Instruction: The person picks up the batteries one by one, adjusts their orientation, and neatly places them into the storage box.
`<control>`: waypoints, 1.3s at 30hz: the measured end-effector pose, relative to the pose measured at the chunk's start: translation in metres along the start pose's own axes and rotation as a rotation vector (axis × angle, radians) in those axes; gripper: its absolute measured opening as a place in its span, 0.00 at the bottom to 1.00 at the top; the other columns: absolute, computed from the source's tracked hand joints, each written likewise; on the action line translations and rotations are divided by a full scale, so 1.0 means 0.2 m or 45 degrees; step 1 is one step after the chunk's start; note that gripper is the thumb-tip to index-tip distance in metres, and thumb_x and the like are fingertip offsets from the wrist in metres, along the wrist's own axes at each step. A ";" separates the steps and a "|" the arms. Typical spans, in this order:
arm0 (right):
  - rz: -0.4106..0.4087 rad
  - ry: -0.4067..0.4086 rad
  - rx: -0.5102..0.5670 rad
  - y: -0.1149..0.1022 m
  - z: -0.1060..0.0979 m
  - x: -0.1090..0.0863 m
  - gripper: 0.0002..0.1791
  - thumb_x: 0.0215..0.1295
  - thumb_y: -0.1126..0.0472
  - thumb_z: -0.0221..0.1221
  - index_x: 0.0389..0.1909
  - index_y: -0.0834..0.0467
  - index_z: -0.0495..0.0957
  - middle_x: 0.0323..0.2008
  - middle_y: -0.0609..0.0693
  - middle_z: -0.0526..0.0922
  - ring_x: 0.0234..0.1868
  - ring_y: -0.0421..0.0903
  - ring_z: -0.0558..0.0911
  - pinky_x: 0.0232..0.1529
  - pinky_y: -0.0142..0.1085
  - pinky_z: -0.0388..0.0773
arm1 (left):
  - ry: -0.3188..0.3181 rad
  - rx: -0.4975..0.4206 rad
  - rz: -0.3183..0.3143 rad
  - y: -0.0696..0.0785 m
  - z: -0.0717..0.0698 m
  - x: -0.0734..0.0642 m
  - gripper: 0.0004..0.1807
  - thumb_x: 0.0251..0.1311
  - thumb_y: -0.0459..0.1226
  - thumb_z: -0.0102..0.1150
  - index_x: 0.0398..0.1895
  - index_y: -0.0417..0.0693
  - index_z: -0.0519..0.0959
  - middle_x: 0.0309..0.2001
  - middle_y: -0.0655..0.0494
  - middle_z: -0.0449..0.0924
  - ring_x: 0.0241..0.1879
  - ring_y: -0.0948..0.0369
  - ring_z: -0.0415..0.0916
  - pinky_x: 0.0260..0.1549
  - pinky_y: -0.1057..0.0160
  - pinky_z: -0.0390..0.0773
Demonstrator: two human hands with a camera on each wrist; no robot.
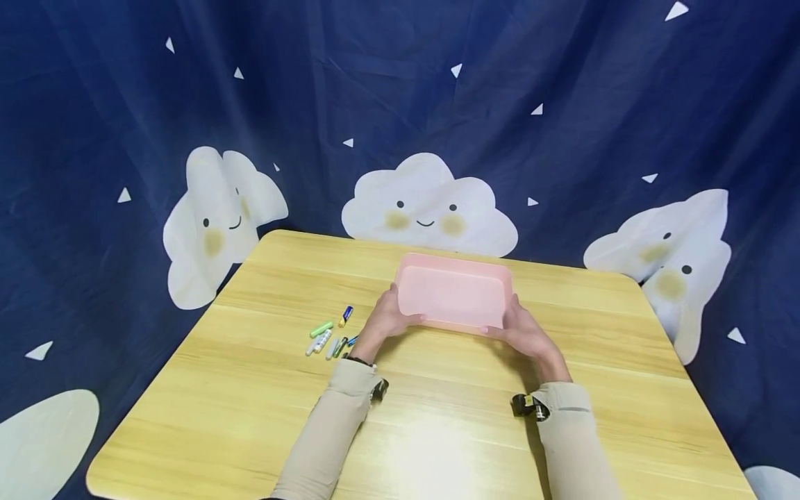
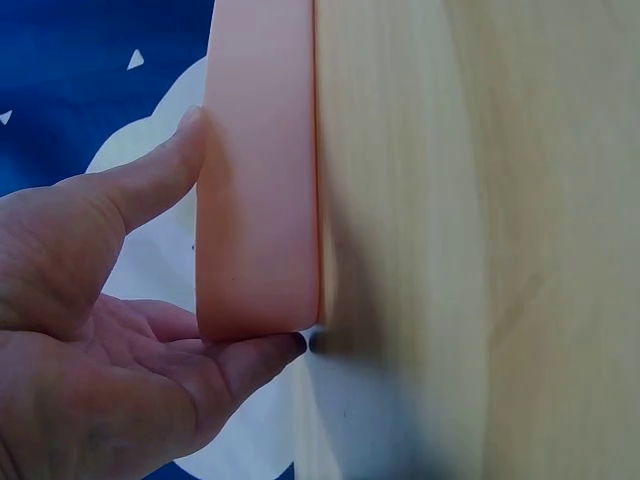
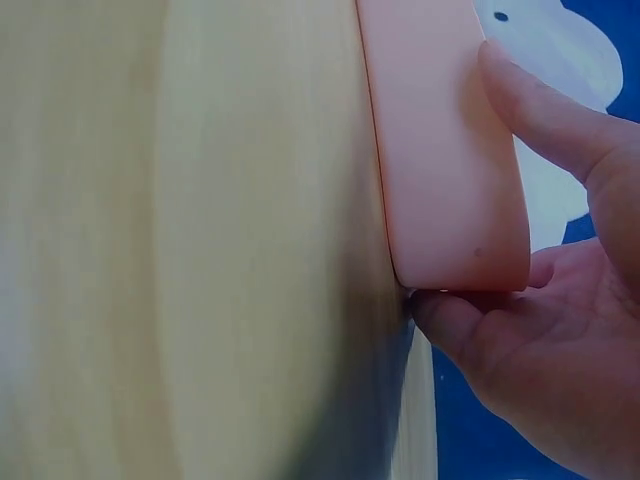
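Note:
A shallow pink rectangular tray (image 1: 451, 297) faces up between my two hands near the far side of the table. My left hand (image 1: 389, 317) grips its left end. In the left wrist view, the thumb presses on the tray's pink side wall (image 2: 258, 190) and the fingers go round the corner. My right hand (image 1: 526, 332) holds the right end in the same manner, thumb on the near wall (image 3: 445, 150). The tray's base lies against or very close to the tabletop; I cannot tell which. Nothing shows inside it.
Left of my left hand lie several small batteries, among them a green one (image 1: 321, 329) and a blue-and-yellow one (image 1: 346, 317); my left wrist partly covers the group. The wooden table (image 1: 250, 389) ends at a dark blue curtain (image 1: 400, 76) with cloud prints.

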State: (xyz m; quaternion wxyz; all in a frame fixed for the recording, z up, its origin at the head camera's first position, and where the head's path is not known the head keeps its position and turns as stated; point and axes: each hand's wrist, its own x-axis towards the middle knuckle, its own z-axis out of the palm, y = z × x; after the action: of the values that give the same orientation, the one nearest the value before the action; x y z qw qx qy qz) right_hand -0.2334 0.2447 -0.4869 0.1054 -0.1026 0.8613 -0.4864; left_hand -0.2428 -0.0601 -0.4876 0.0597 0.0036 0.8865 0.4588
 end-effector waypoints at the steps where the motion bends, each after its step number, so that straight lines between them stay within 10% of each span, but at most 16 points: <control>1: -0.005 0.000 -0.006 0.00 0.01 0.00 0.68 0.62 0.57 0.72 0.79 0.70 0.25 0.80 0.69 0.29 0.83 0.66 0.34 0.80 0.62 0.36 | 0.002 -0.003 0.001 -0.01 -0.01 0.00 0.62 0.54 0.42 0.79 0.81 0.29 0.47 0.77 0.31 0.59 0.76 0.38 0.60 0.77 0.44 0.58; 27: -0.027 -0.060 -0.276 -0.10 0.08 -0.02 0.70 0.62 0.44 0.71 0.80 0.73 0.29 0.80 0.74 0.43 0.81 0.69 0.50 0.79 0.62 0.47 | -0.051 0.070 0.006 -0.06 -0.14 -0.06 0.58 0.56 0.43 0.77 0.81 0.32 0.50 0.73 0.32 0.65 0.73 0.39 0.65 0.74 0.42 0.63; 33: -0.120 -0.044 -0.365 -0.12 0.11 -0.03 0.69 0.61 0.42 0.72 0.80 0.74 0.35 0.71 0.76 0.67 0.64 0.66 0.77 0.73 0.61 0.65 | -0.031 0.139 0.023 -0.06 -0.19 -0.07 0.49 0.53 0.43 0.79 0.74 0.36 0.63 0.63 0.36 0.75 0.64 0.42 0.74 0.69 0.42 0.70; 39: -0.059 -0.048 -0.507 -0.14 0.13 -0.03 0.66 0.62 0.37 0.69 0.80 0.73 0.40 0.76 0.75 0.57 0.78 0.69 0.61 0.76 0.62 0.58 | -0.063 0.153 -0.017 -0.04 -0.22 -0.09 0.50 0.56 0.43 0.78 0.75 0.32 0.61 0.64 0.34 0.74 0.65 0.41 0.73 0.69 0.41 0.69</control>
State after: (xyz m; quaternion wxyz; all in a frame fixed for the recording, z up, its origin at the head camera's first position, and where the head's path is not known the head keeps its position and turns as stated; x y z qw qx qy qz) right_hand -0.2193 0.2116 -0.4752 0.0879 -0.1501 0.9357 -0.3068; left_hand -0.2285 -0.1018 -0.4675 0.0843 0.0126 0.9108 0.4040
